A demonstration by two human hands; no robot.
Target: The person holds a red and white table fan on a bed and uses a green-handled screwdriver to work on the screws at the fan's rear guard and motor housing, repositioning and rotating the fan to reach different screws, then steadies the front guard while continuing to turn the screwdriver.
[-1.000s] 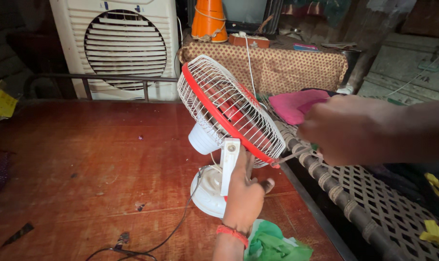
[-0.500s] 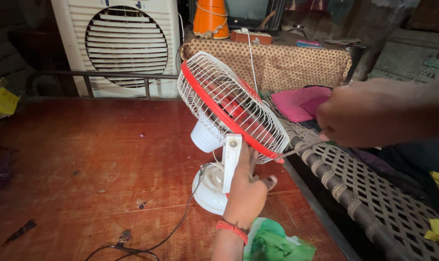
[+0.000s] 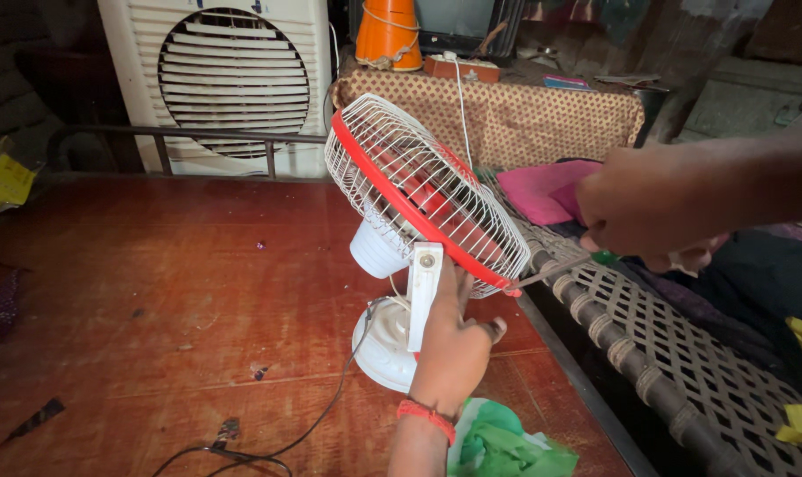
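Observation:
A small white table fan [image 3: 418, 221] with a red-rimmed wire cage stands tilted on the red-brown table [image 3: 153, 300]. My left hand [image 3: 454, 340] grips its white upright stand just above the round base. My right hand [image 3: 648, 212] holds a screwdriver [image 3: 555, 269] with a green handle, and its metal tip touches the red rim at the lower right of the cage. The fan's dark cord [image 3: 286, 433] trails over the table toward me.
A white air cooler [image 3: 224, 79] stands behind the table. An orange cone [image 3: 390, 35] sits on a cloth-covered box. A woven cot [image 3: 675, 353] with a pink cloth [image 3: 547, 190] lies at the right. A green bag [image 3: 507, 442] is by my wrist.
My right hand has pulled out to the right and a little lower, with the screwdriver tip staying at the red rim. My left hand keeps its hold on the stand.

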